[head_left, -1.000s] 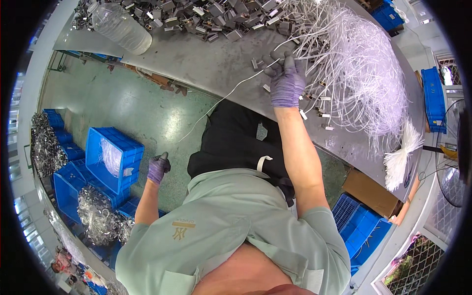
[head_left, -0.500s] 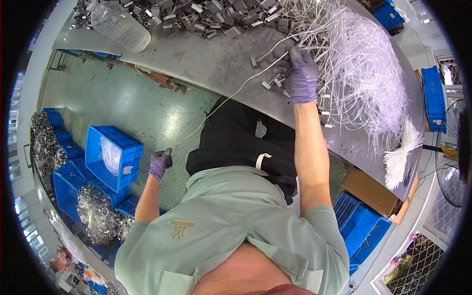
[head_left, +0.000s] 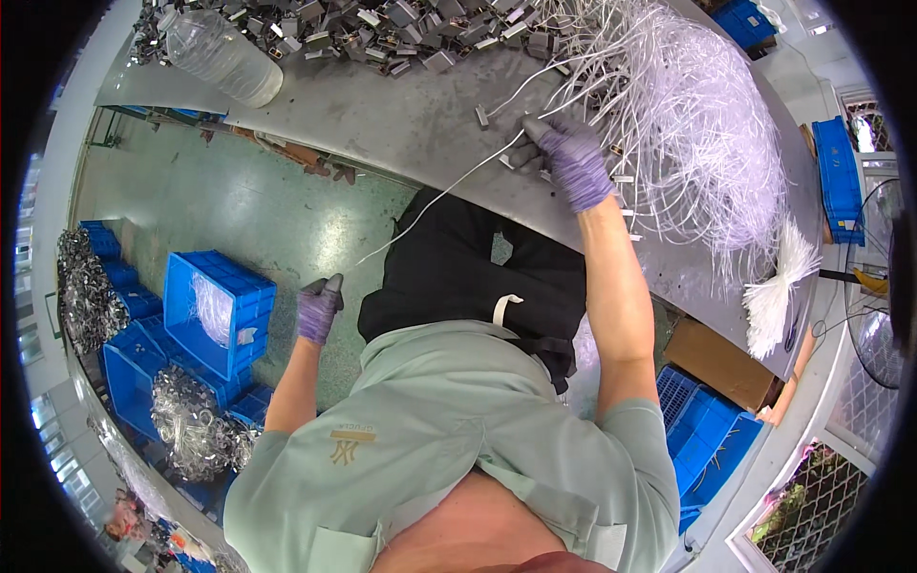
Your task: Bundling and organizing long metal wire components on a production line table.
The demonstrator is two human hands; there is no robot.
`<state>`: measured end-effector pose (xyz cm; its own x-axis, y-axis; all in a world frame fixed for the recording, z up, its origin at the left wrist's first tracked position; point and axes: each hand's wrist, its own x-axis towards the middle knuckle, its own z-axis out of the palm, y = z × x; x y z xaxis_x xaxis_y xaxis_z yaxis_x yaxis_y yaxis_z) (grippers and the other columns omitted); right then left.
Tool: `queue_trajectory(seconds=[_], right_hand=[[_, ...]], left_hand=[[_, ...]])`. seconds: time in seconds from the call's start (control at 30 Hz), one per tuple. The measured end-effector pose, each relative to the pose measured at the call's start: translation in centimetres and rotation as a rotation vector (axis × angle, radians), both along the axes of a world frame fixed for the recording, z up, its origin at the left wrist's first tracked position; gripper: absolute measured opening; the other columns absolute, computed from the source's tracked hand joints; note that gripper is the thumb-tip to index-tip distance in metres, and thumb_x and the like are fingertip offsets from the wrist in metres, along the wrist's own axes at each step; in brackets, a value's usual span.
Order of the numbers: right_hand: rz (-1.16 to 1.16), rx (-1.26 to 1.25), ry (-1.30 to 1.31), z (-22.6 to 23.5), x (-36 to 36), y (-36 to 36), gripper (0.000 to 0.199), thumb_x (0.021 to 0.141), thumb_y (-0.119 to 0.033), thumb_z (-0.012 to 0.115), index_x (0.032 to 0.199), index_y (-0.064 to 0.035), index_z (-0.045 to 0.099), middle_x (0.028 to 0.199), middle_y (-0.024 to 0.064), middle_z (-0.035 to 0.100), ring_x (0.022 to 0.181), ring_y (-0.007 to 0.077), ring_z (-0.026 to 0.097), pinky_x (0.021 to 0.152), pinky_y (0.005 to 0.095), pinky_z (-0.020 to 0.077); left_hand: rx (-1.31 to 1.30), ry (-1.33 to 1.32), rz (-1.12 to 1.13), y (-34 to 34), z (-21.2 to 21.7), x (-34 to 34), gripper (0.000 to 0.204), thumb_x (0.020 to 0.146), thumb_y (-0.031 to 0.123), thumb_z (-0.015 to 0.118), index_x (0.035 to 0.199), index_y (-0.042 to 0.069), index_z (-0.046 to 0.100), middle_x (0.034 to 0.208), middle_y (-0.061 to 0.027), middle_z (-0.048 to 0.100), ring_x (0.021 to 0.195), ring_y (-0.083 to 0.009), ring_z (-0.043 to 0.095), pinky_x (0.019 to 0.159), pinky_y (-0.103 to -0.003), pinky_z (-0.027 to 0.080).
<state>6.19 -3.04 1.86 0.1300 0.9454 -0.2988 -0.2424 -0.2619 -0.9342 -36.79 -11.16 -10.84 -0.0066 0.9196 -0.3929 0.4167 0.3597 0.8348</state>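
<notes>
My left hand (head_left: 319, 306), in a purple glove, is held out low over the floor, its fingers pinched on the end of a long white strand (head_left: 435, 202). The strand runs up and right to my right hand (head_left: 567, 156), also gloved in purple, which grips it on the grey metal table (head_left: 401, 119). That hand rests at the edge of a big heap of white strands (head_left: 693, 124), with small metal clips (head_left: 482, 116) lying loose beside it.
A pile of metal clips (head_left: 382, 29) and a plastic water bottle (head_left: 222, 59) lie at the table's far side. A tied bundle of white strands (head_left: 778, 286) hangs off its right end. Blue crates (head_left: 218, 304) and bags of metal parts (head_left: 186, 430) stand on the floor at left, with a cardboard box (head_left: 714, 358) at right.
My right hand has shifted a little along the table beside the heap. My left hand has risen slightly, and the white strand between them is stretched straighter.
</notes>
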Motion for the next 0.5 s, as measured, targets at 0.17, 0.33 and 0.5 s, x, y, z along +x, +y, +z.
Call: queue_trajectory(seconds=[0.17,0.33,0.5], right_hand=[[-0.098,-0.068,0.051,1.3,1.3,0.1,0.021,0.088,-0.01,0.057,0.099,0.0075,0.053,0.08,0.0179,0.065,0.062,0.0269,0.067,0.047,0.0304,0.0552],[-0.087,-0.056,0.011,1.4,1.8,0.2,0.025,0.089,-0.009,0.054,0.107,0.0083,0.05,0.088,0.0227,0.064,0.065,0.029,0.067,0.049,0.0315,0.0556],[-0.059,0.018,0.182,0.0,1.8,-0.1,0.03,0.087,-0.011,0.058,0.108,0.0092,0.051,0.088,0.0215,0.065,0.068,0.0287,0.067,0.053,0.0342,0.0572]], left_hand=[[0.346,0.157,0.035,1.3,-0.5,0.6,0.044,0.083,0.029,0.069,0.055,0.004,0.047,0.051,-0.0029,0.046,0.05,-0.0106,0.039,0.05,-0.029,0.033],[0.562,0.263,0.008,1.7,-0.3,1.4,0.039,0.081,0.026,0.072,0.057,0.004,0.051,0.052,-0.0014,0.048,0.052,-0.0094,0.041,0.05,-0.027,0.033],[0.193,0.06,0.04,1.5,1.2,3.9,0.042,0.084,0.031,0.068,0.057,0.004,0.05,0.052,-0.0028,0.047,0.052,-0.0105,0.042,0.052,-0.029,0.036]])
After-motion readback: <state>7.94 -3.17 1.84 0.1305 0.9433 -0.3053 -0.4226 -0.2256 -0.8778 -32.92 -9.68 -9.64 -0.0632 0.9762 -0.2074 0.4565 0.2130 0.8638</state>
